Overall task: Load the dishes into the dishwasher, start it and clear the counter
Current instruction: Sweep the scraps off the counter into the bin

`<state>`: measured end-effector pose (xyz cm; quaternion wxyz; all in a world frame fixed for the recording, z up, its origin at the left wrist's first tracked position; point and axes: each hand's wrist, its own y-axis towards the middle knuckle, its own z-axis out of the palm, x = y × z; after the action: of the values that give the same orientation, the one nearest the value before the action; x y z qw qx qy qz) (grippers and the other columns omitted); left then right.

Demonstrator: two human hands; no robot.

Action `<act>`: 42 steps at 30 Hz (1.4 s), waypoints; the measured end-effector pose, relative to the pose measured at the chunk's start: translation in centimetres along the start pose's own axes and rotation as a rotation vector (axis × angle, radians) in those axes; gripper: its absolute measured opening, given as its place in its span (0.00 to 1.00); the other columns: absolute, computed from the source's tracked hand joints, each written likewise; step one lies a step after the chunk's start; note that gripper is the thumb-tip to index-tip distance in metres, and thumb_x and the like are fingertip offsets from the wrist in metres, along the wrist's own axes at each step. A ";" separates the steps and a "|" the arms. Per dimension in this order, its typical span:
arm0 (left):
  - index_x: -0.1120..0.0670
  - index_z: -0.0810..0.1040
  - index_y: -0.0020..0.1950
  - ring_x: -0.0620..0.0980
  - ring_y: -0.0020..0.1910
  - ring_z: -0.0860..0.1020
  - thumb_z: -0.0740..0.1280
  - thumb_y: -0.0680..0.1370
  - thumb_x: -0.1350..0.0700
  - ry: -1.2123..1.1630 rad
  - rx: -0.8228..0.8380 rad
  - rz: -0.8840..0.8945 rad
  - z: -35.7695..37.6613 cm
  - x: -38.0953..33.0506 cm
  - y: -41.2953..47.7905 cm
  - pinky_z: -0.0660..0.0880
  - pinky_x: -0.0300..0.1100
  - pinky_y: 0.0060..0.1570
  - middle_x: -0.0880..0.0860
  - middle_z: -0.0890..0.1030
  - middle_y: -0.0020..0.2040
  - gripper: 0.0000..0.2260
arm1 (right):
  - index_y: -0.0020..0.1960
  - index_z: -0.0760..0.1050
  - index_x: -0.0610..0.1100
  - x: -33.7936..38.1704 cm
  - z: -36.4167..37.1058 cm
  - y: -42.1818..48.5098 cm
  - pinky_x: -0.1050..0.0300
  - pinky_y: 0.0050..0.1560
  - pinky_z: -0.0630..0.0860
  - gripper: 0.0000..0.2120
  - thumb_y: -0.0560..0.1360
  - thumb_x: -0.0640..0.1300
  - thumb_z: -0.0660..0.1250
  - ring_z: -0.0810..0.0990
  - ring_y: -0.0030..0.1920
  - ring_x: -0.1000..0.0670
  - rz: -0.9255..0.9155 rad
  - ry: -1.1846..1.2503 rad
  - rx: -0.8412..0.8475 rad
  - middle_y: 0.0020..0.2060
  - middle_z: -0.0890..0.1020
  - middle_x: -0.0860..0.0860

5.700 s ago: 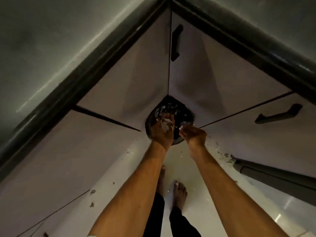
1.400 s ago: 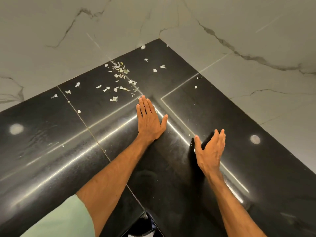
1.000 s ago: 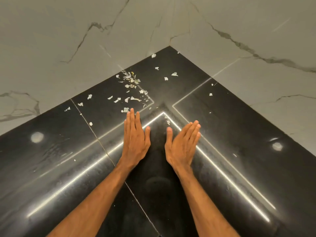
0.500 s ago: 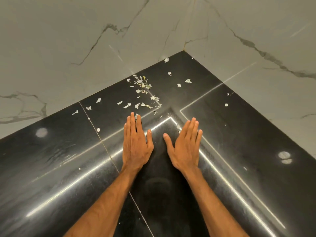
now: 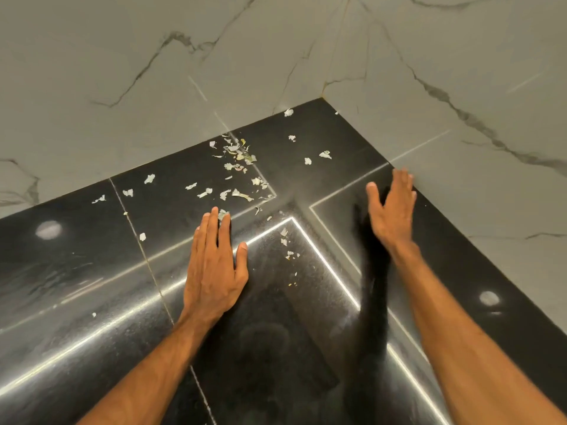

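A glossy black corner counter (image 5: 92, 302) fills the view. Several pale food scraps (image 5: 236, 167) lie scattered on it toward the back corner, with a few smaller bits (image 5: 287, 243) nearer the middle. My left hand (image 5: 214, 265) lies flat on the counter with straight fingers, its fingertips touching one scrap. My right hand (image 5: 391, 207) is raised on its edge at the right, fingers straight, close to the right wall, holding nothing. No dishes or dishwasher are in view.
Grey marble walls (image 5: 153, 72) meet at the back corner behind the counter. Bright light strips and round lamp spots (image 5: 48, 230) reflect on the counter surface. A seam (image 5: 144, 253) runs across the slab left of my left hand.
My right hand has left its place beside the left hand and swung out to the right wall, turning onto its edge. The left hand has stayed flat. A few scraps now lie between the hands.
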<state>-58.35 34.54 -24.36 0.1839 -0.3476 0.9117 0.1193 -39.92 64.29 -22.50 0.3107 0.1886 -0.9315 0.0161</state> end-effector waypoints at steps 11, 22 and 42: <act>0.57 0.57 0.81 0.53 0.81 0.51 0.60 0.83 0.47 0.018 -0.001 0.005 -0.4 -0.1 0.2 0.53 0.53 0.79 0.55 0.55 0.82 0.29 | 0.81 0.51 0.36 2.7 3.6 -2.0 0.43 0.81 0.48 0.39 0.83 0.66 0.42 0.47 0.82 0.44 -0.211 -0.253 0.180 0.82 0.51 0.40; 0.58 0.58 0.81 0.54 0.81 0.53 0.59 0.84 0.47 0.050 0.003 -0.003 -0.6 -0.4 0.0 0.54 0.53 0.79 0.56 0.56 0.82 0.28 | 0.75 0.61 0.42 3.8 2.3 -3.8 0.37 0.79 0.54 0.28 0.85 0.60 0.47 0.61 0.77 0.47 -0.295 0.032 0.215 0.75 0.66 0.48; 0.55 0.55 0.82 0.48 0.82 0.46 0.56 0.84 0.45 0.063 0.004 -0.004 -0.2 0.0 0.1 0.52 0.49 0.80 0.52 0.51 0.83 0.29 | 0.83 0.49 0.43 11.1 10.1 13.8 0.45 0.81 0.41 0.44 0.79 0.73 0.45 0.44 0.82 0.50 -0.387 -0.193 0.377 0.83 0.49 0.48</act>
<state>-58.49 34.55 -24.15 0.1562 -0.3526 0.9165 0.1060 -58.83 71.80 -22.91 0.1774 0.4182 -0.8839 0.1115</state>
